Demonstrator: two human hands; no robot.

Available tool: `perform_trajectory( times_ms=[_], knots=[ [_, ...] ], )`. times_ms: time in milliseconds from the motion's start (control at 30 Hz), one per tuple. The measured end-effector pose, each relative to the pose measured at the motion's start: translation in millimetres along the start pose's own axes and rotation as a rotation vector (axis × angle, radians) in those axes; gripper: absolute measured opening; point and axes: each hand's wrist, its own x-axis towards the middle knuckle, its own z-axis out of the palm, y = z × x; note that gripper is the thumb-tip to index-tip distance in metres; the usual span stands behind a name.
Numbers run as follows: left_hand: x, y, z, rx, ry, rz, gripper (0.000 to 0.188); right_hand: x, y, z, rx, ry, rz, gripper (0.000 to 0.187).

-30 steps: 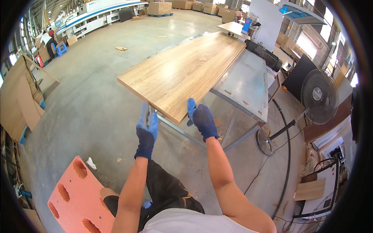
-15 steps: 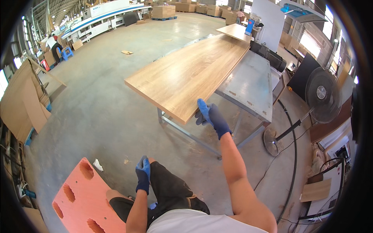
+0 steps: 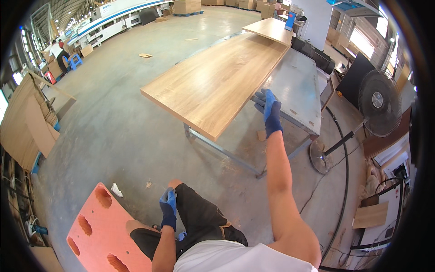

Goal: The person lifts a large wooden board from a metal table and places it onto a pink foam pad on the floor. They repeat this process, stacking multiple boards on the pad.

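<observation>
A long board (image 3: pixel 204 86) with a light wood-grain face lies on a metal-framed table, its near end sticking out past the support. Reaching forward, my right hand (image 3: pixel 270 109) in a blue work glove is at the board's right edge, fingers stretched out and apart, gripping nothing. Whether the fingertips touch the edge I cannot tell. My left hand (image 3: pixel 168 206), gloved likewise, hangs low beside my knee, empty with its fingers loosely extended. A second wood-grain board (image 3: pixel 269 31) overlaps the far end of the first. The grey metal tabletop (image 3: pixel 297 86) shows to the right.
A pink panel (image 3: pixel 102 226) with ragged holes is at my lower left. To the right stand a pedestal fan (image 3: pixel 379 102) and a black hose (image 3: pixel 345 181) along the floor. Cardboard sheets (image 3: pixel 27 122) lean at the left. Far off, a person (image 3: pixel 59 54) stands near a blue stool (image 3: pixel 74 62).
My right hand has left the board's near corner, moving forward and right along its edge, with the fingers opening out. My left hand stays low near my knee. The view has shifted slightly.
</observation>
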Motion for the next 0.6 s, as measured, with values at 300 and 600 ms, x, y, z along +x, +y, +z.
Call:
perform_trajectory(
  times_ms=[300, 600],
  knots=[
    [-19, 16, -18, -0.006, 0.077, -0.111, 0.036, 51, 14, -26, 0.118, -0.064, 0.205, 0.056],
    [-77, 26, -87, -0.019, 0.343, -0.344, 0.018, 102, -7, -41, 0.277, -0.001, 0.177, 0.057]
  ],
)
